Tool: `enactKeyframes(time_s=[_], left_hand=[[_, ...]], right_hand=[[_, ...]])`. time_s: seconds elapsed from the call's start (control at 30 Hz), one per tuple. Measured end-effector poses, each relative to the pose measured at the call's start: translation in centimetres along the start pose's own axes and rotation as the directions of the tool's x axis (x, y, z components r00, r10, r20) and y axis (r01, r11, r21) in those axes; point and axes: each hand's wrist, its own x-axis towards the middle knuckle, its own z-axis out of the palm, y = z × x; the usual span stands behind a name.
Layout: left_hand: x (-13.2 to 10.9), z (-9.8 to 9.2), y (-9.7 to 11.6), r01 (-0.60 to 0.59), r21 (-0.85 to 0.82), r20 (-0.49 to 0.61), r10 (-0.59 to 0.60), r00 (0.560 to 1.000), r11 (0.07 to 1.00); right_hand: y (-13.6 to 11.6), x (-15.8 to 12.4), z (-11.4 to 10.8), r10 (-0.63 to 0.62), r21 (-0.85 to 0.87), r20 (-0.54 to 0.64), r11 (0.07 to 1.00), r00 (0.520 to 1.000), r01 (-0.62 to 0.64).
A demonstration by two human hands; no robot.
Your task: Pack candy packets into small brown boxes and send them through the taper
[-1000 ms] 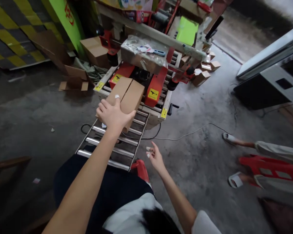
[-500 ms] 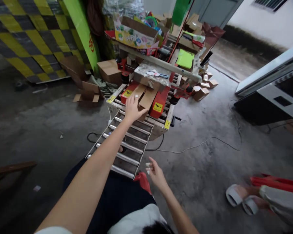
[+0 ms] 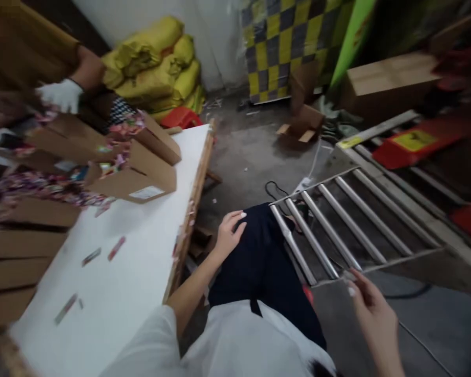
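My left hand [image 3: 230,233] hovers over my dark trousers [image 3: 255,256], its fingers loosely bent and the thumb apart, with nothing in it. Near the front edge of the roller conveyor [image 3: 332,230] is my right hand [image 3: 372,309], fingers curled and a gap between thumb and forefinger. White or greyish coverings show at its fingertips; I see no object held there. To my left, open cartons [image 3: 153,180] filled with small pink wrapped packets stand on a white table [image 3: 133,283]. A few loose packets [image 3: 116,248] lie on that table.
Behind the table, a co-worker's white-gloved hand [image 3: 63,96] is over the cartons. Yellow sacks [image 3: 160,68] are piled by the wall. A red machine guard [image 3: 412,141] sits beyond the rollers. An open carton [image 3: 304,125] and a cable [image 3: 424,345] lie on the floor.
My view has swung left from the machine to the table. My left hand has come off the carton between the red guards and back to my lap. The right hand is now beside the rollers.
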Motion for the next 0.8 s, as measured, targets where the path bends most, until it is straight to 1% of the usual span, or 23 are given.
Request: enactKeyframes(time_s=[0.03, 0.07, 0.1, 0.17, 0.2, 0.23, 0.27, 0.3, 0.33, 0.37, 0.4, 0.47, 0.53, 0.57, 0.63, 0.7, 0.77, 0.8], left_hand=[[-0.5, -2.5, -1.4, 0.052, 0.062, -0.081, -0.047, 0.996, 0.997], [-1.0, -5.0, -2.7, 0.112, 0.127, -0.181, -0.088, 0.980, 0.986], [-1.2, -7.5, -4.0, 0.179, 0.193, -0.289, -0.118, 0.950, 0.965], [-0.9, -12.7, -6.6, 0.330, 0.307, -0.501, -0.144, 0.854, 0.893], [-0.2, -15.2, -7.9, 0.390, 0.347, -0.568, -0.139, 0.811, 0.853], [0.8, -17.6, -9.1, 0.444, 0.371, -0.618, -0.140, 0.774, 0.816], [2.0, -19.7, -10.1, 0.482, 0.386, -0.642, -0.147, 0.753, 0.786], [3.5, -21.7, -11.1, 0.513, 0.399, -0.651, -0.159, 0.743, 0.760], [5.1, -23.3, -11.8, 0.535, 0.415, -0.647, -0.175, 0.742, 0.736], [6.7, -24.6, -12.5, 0.548, 0.438, -0.624, -0.198, 0.756, 0.713], [8.3, -25.5, -13.0, 0.559, 0.473, -0.587, -0.230, 0.776, 0.681], [11.1, -26.7, -13.6, 0.577, 0.551, -0.501, -0.314, 0.807, 0.603], [12.9, -27.2, -14.0, 0.593, 0.597, -0.451, -0.386, 0.805, 0.540], [13.2, -27.5, -14.1, 0.601, 0.606, -0.444, -0.406, 0.799, 0.521], [12.5, -28.0, -13.8, 0.612, 0.606, -0.450, -0.415, 0.790, 0.508], [10.3, -28.7, -12.8, 0.608, 0.619, -0.462, -0.396, 0.793, 0.496], [7.2, -29.0, -10.5, 0.599, 0.616, -0.487, -0.351, 0.800, 0.511], [5.6, -29.0, -8.9, 0.580, 0.607, -0.477, -0.334, 0.813, 0.544]], right_hand=[[-0.2, 0.3, 0.5, -0.020, 0.003, 0.038, 1.000, 0.999, 0.020], [-0.6, 0.3, 1.0, -0.040, 0.011, 0.073, 0.999, 0.997, 0.039], [-1.0, 0.2, 1.4, -0.059, 0.022, 0.096, 0.998, 0.994, 0.057], [-2.0, -0.4, 2.3, -0.092, 0.029, 0.120, 0.996, 0.988, 0.089], [-2.4, -0.7, 2.7, -0.109, 0.026, 0.126, 0.994, 0.986, 0.107], [-2.8, -1.0, 3.1, -0.126, 0.017, 0.130, 0.992, 0.983, 0.125], [-3.2, -1.4, 3.5, -0.143, 0.003, 0.136, 0.990, 0.980, 0.144], [-3.5, -1.7, 3.9, -0.160, -0.011, 0.146, 0.986, 0.976, 0.163], [-3.8, -2.1, 4.1, -0.177, -0.023, 0.157, 0.983, 0.972, 0.183], [-4.1, -2.4, 4.4, -0.192, -0.031, 0.165, 0.979, 0.967, 0.200], [-4.4, -2.8, 4.6, -0.204, -0.039, 0.173, 0.976, 0.964, 0.214], [-5.2, -3.6, 4.9, -0.222, -0.033, 0.181, 0.972, 0.958, 0.232], [-6.1, -4.2, 5.5, -0.227, 0.003, 0.192, 0.973, 0.955, 0.231], [-6.6, -4.4, 6.0, -0.222, 0.034, 0.204, 0.975, 0.953, 0.220], [-7.8, -4.8, 7.6, -0.198, 0.124, 0.255, 0.977, 0.947, 0.171], [-9.4, -5.0, 10.1, -0.169, 0.240, 0.340, 0.967, 0.925, 0.088], [-11.8, -5.5, 13.3, -0.141, 0.382, 0.449, 0.923, 0.882, -0.047], [-13.4, -5.9, 15.0, -0.129, 0.462, 0.523, 0.874, 0.843, -0.153]])
